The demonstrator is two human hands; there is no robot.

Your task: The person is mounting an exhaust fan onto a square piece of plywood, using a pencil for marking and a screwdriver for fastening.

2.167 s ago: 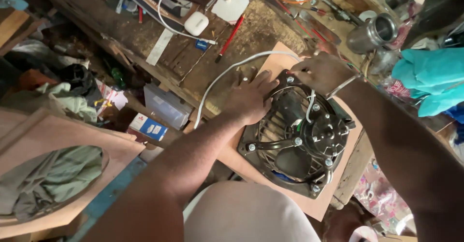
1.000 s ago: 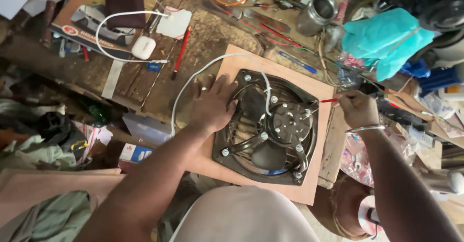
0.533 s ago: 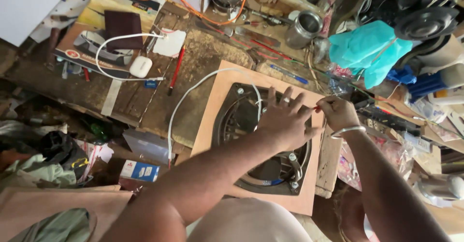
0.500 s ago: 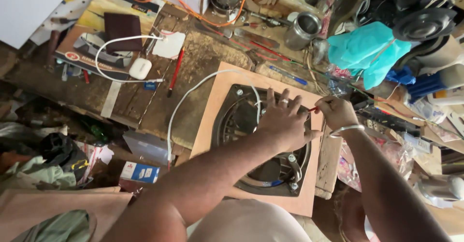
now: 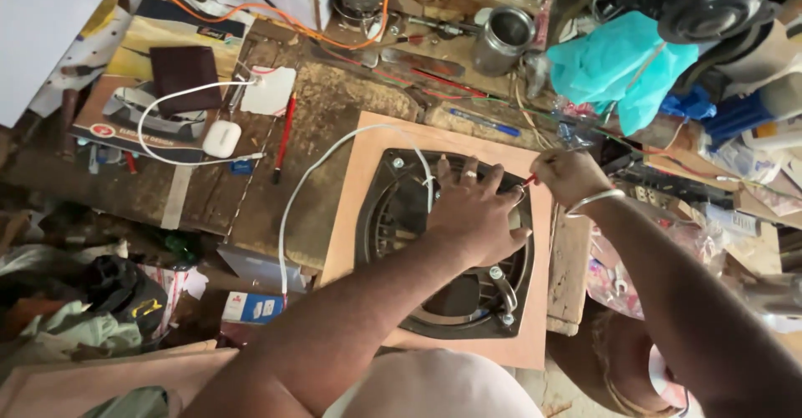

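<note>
A black square fan with a round grille lies face down on a light wooden board on the workbench. My left hand rests flat on the fan's far right part, fingers spread, a ring on one finger. My right hand, with a metal bangle at the wrist, is closed on a thin red-handled tool whose tip meets the fan's far right corner. A white cable runs from the fan across the board and off the bench's near edge.
A red pencil, a white charger with its cord, a dark wallet, a metal cup, a blue pen, a crumpled turquoise bag and an orange cable clutter the bench. Boxes and cloth lie below at left.
My left hand has shifted from the fan's left side to its far right part. My right hand has brought the red tool in to the fan's corner. The view has swung right.
</note>
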